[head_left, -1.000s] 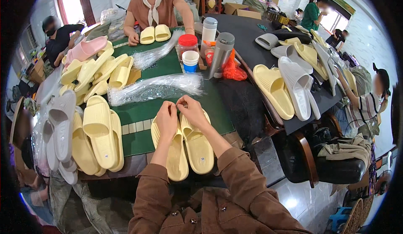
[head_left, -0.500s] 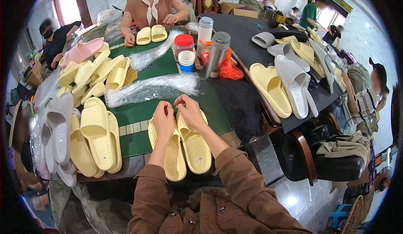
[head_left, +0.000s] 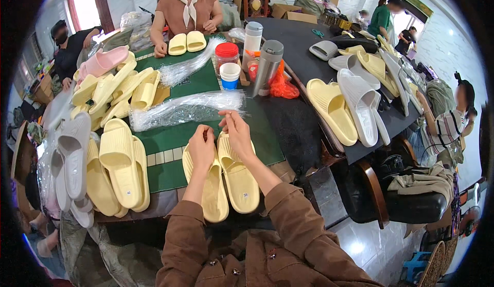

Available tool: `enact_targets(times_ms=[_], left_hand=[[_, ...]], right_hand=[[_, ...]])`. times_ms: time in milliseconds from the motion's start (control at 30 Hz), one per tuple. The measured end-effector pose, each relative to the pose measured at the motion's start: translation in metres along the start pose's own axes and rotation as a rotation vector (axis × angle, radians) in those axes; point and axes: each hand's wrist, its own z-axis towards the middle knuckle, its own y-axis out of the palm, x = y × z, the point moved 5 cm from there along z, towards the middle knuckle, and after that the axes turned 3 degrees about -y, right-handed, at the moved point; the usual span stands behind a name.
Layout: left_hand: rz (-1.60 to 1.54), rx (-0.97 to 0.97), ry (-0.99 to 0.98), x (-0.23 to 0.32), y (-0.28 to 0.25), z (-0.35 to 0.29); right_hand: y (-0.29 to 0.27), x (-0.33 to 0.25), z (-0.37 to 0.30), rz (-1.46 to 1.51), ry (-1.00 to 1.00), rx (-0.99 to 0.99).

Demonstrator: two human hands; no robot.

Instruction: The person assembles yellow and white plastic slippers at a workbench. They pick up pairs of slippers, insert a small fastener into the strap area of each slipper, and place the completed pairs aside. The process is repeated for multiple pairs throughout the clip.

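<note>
A pair of pale yellow slippers [head_left: 243,188] lies side by side at the table's near edge, toes pointing away from me. Over the left slipper's ridged strap is my left hand [head_left: 201,145], its fingers curled into a pinch. My right hand [head_left: 237,137] hovers above the other strap, thumb and fingers pressed together. Anything thin between the fingertips is too small to make out. Just beyond my hands, a bundle of clear plastic strands [head_left: 188,111] stretches across the green mat [head_left: 164,176].
Yellow slippers [head_left: 123,168] and grey slippers [head_left: 72,150] stand at left, below a heap topped by a pink slipper [head_left: 105,60]. A steel flask [head_left: 268,67], paper cup [head_left: 229,76] and red-lidded jar [head_left: 226,54] stand ahead. A person [head_left: 190,9] sits opposite. More slippers [head_left: 332,109] cover the right table.
My right hand has risen slightly away from the slipper strap, its fingers straighter. My left hand has barely shifted. The slippers before me stay in place.
</note>
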Motion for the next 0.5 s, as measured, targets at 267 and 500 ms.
enact_targets(times_ms=[267,500], left_hand=[[0.006,-0.03,-0.043,-0.005,0.002,0.001],[-0.086,-0.037,0.006,-0.005,0.001,0.002]], right_hand=[[-0.014,-0.038,0.002,-0.014,-0.167,0.058],[-0.039,-0.066,-0.023,-0.026,-0.187,0.005]])
